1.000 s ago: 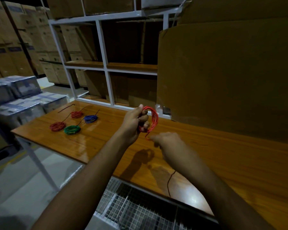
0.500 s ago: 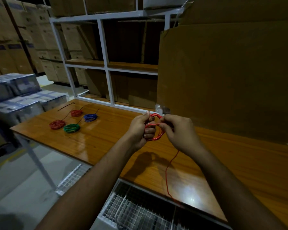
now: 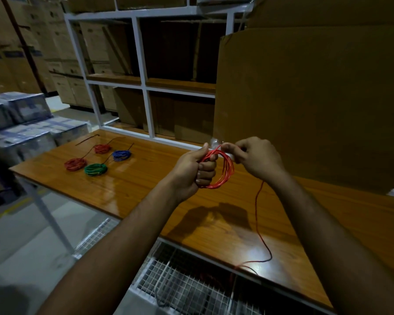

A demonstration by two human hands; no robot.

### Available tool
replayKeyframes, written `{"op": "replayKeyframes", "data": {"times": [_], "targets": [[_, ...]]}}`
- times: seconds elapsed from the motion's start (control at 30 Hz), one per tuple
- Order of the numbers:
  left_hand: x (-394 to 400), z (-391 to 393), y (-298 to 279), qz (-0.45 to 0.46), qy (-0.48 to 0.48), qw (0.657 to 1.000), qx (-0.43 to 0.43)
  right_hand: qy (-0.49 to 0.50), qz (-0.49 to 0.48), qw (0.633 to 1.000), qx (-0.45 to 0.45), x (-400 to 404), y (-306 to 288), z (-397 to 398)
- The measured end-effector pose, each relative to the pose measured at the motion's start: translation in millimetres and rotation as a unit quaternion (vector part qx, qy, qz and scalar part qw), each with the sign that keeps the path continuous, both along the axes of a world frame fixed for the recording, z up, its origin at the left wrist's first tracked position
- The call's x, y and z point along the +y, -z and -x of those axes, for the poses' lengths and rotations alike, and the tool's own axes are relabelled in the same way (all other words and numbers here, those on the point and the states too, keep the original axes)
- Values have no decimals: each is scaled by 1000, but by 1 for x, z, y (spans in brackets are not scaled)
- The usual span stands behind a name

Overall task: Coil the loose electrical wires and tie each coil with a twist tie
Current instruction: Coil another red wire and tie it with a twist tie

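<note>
Head view shows the left hand (image 3: 192,170) curled tightly round one side of a red wire coil (image 3: 223,171), held up in the air above the table (image 3: 146,189). Just beside it, the right hand (image 3: 256,159) pinches the top of the same coil with bent fingers. A loose tail of the red wire (image 3: 258,223) drops from under the right hand, curves across the table near its front edge and ends there in a small loop. Both hands cast a dark shadow on the glossy, orange-brown wooden top, which also carries a bright patch of reflected light near the front edge. Far to the left on the table lie four finished coils close together: two red coils (image 3: 75,164), a green coil (image 3: 96,169) and a blue coil (image 3: 122,155), each with a thin dark strand trailing away from it. A white wire-mesh grid (image 3: 180,285) sits below the front edge. Behind the table stands a white metal shelf frame (image 3: 143,87) with wooden boards, and a large brown cardboard sheet (image 3: 316,98) leans on the right. Stacked cardboard boxes (image 3: 32,53) fill the dim background at left, with plastic-wrapped packs (image 3: 21,123) in front of them on a grey floor.
</note>
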State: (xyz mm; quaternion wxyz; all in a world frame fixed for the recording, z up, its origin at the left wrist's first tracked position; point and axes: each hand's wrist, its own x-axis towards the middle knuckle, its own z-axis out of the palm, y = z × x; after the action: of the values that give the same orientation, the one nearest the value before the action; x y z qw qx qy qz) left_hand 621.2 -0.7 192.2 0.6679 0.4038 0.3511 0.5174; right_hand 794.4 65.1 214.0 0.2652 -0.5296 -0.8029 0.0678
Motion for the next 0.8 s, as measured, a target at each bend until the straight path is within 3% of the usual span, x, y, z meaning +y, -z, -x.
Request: {"op": "replayKeyframes", "data": {"times": [0.07, 0.13, 0.23, 0.3, 0.37, 0.43, 0.5, 0.57, 0.63, 0.7, 0.8], "targets": [[0, 5, -1, 1, 8, 1000, 3, -79, 97, 990, 66, 1, 9, 0], [1, 9, 0, 8, 12, 1000, -17, -178, 235, 936, 192, -2, 18, -3], [3, 16, 5, 13, 9, 994, -105, -268, 356, 848, 285, 1, 43, -17], [4, 22, 4, 8, -12, 990, -139, -276, 423, 791, 345, 2, 63, -24], [5, 27, 2, -4, -38, 989, -146, -227, 461, 768, 383, -6, 78, -26], [6, 28, 0, -13, -68, 988, -135, -163, 429, 816, 351, -22, 83, -18], [9, 28, 1, -16, -99, 987, -122, -114, 316, 913, 231, -38, 81, -3], [13, 26, 3, -22, -127, 986, -108, -105, 204, 970, 86, -57, 71, 10], [15, 23, 4, -28, -147, 985, -81, -151, 171, 972, -62, -75, 57, 19], [15, 17, 6, -29, -156, 986, -47, -210, 167, 949, -164, -87, 42, 26], [12, 6, 10, -39, -166, 984, 41, -196, 67, 959, -194, -90, 22, 31]]}}
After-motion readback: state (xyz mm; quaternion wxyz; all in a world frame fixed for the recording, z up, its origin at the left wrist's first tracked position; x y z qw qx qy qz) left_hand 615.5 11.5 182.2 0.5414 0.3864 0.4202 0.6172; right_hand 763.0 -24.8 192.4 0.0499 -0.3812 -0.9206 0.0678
